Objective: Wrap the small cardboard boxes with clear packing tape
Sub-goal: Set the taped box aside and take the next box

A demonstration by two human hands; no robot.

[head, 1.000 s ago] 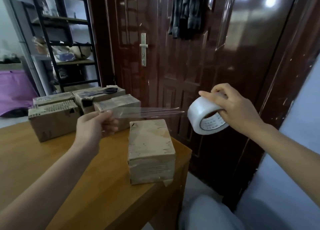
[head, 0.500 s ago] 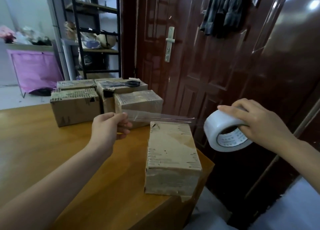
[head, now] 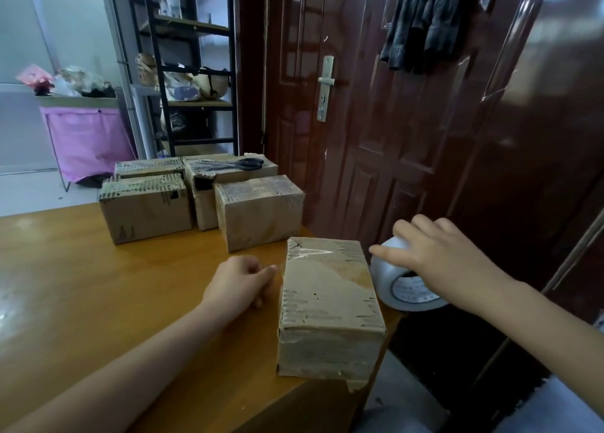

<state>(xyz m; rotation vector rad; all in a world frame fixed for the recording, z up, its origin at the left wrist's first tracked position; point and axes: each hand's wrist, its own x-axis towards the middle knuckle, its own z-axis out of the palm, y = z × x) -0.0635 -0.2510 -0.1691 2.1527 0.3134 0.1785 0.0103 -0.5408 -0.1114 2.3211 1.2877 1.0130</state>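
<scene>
The nearest cardboard box (head: 328,305) is being seen standing at the right-hand corner of the wooden surface (head: 75,289), its lower right corner overhanging the edge where a torn flap is hanging. A strip of clear tape (head: 309,253) is lying across the far end of its top, hard to make out except by its glare. At nine o'clock from this box the left hand (head: 238,285) is being held against the box's left side with fingers curled; the fingertips are hidden between hand and cardboard, so whether the tape end is being pinched cannot be told. At three o'clock from the box the tape roll (head: 403,280) is being gripped by the right hand (head: 438,259), fingers spread over its top; much of the roll is being covered by the hand and the print on its core is too blurred to be read.

Farther off, toward eleven o'clock, four more boxes (head: 258,210) are being kept in a cluster, the rear ones partly hidden by the front ones. Black scissors (head: 243,164) are lying on the back right one. Beyond, a dark door (head: 376,106) is standing shut, with clothing (head: 425,17) hanging at twelve o'clock and cut off by the top edge. A shelf rack (head: 192,73) and a pink cloth (head: 85,141) are being seen at ten o'clock, their contents indistinct.
</scene>
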